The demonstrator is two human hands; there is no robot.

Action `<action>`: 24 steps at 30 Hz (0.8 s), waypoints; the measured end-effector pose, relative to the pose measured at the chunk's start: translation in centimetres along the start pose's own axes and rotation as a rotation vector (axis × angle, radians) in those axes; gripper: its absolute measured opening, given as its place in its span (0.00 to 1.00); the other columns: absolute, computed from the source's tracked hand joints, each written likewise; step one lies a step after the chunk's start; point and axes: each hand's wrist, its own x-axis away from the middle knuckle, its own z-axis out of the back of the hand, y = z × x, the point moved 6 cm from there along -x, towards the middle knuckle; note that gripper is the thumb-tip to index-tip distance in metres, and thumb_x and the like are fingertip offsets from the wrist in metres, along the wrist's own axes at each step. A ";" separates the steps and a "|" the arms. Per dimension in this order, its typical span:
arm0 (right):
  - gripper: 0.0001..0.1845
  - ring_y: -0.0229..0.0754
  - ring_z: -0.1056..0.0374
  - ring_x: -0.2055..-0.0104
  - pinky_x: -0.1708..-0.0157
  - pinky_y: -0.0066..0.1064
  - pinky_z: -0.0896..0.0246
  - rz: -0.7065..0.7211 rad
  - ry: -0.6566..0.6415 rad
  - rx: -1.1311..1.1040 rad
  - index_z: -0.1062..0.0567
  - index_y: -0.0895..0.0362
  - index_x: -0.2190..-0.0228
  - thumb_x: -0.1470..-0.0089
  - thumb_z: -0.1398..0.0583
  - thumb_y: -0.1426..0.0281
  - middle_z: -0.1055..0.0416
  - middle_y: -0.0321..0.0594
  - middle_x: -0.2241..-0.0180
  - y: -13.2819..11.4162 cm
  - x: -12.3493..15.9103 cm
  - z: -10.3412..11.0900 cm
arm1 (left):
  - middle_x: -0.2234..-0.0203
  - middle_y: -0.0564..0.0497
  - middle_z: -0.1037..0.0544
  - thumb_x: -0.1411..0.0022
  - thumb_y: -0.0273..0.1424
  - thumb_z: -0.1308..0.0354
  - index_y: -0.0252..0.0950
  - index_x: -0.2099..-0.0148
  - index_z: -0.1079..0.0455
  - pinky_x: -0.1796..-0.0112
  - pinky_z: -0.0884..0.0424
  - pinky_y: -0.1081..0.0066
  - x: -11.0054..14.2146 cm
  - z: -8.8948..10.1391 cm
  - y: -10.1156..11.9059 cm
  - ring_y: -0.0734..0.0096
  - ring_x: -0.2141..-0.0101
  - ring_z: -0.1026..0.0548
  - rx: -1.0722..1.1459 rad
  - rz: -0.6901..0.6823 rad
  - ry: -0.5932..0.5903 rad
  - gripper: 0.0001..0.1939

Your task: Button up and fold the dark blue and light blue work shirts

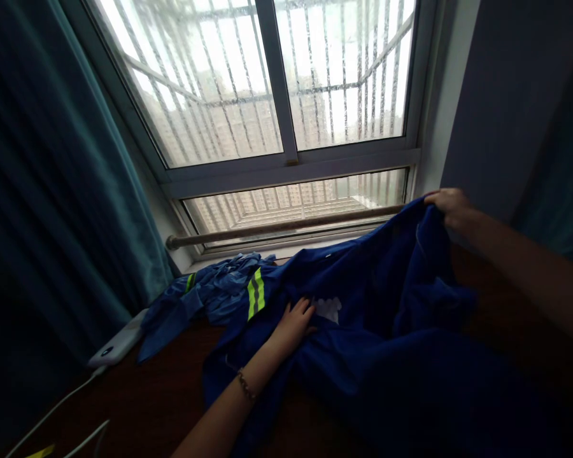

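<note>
A dark blue garment (358, 356) lies spread over the dark wooden surface, with a yellow-green and grey reflective band (256, 294) on its left part and a white patch (328, 309) near its middle. My left hand (293, 324) rests on the cloth beside that patch, fingers stretched out. At the right, my right hand (449, 202) is closed on the garment's edge and holds it raised in a slope. The lower right of the cloth sinks into shadow, so its outline there is hard to make out.
A crumpled lighter blue garment (224, 289) lies to the left by the sill. Beside it is a white power strip or box (119, 340) with a white cable (57, 407). A metal rail (286, 227) crosses below the barred window (286, 95). Teal curtains (71, 159) hang at left.
</note>
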 end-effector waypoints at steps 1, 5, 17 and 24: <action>0.28 0.49 0.38 0.53 0.65 0.28 0.41 0.032 0.012 -0.005 0.50 0.72 0.45 0.44 0.55 0.68 0.46 0.68 0.48 -1.3 -0.9 0.2 | 0.45 0.41 0.43 0.41 0.29 0.51 0.37 0.46 0.43 0.45 0.55 0.51 -0.1 0.6 -0.1 0.60 0.42 0.50 -0.042 -0.005 0.044 0.20; 0.32 0.45 0.42 0.48 0.56 0.26 0.46 0.298 -0.392 0.031 0.49 0.69 0.44 0.47 0.48 0.66 0.48 0.60 0.45 -5.1 0.8 -5.0 | 0.46 0.41 0.41 0.41 0.20 0.58 0.35 0.47 0.41 0.45 0.52 0.56 1.1 2.7 2.0 0.62 0.43 0.47 -0.149 -0.047 0.123 0.20; 0.34 0.59 0.40 0.52 0.59 0.46 0.40 1.201 -0.881 0.630 0.38 0.51 0.49 0.60 0.39 0.60 0.40 0.49 0.48 5.2 33.5 -15.3 | 0.54 0.44 0.33 0.50 0.21 0.48 0.38 0.58 0.33 0.54 0.38 0.58 12.4 2.7 5.7 0.56 0.52 0.37 -0.107 0.175 -0.075 0.15; 0.12 0.36 0.37 0.70 0.70 0.28 0.41 0.729 -0.711 0.345 0.31 0.59 0.70 0.47 0.54 0.78 0.34 0.41 0.69 5.0 22.5 -12.0 | 0.60 0.47 0.28 0.48 0.18 0.57 0.38 0.58 0.32 0.56 0.37 0.62 16.4 1.5 -4.7 0.61 0.58 0.31 -0.086 0.497 -0.006 0.19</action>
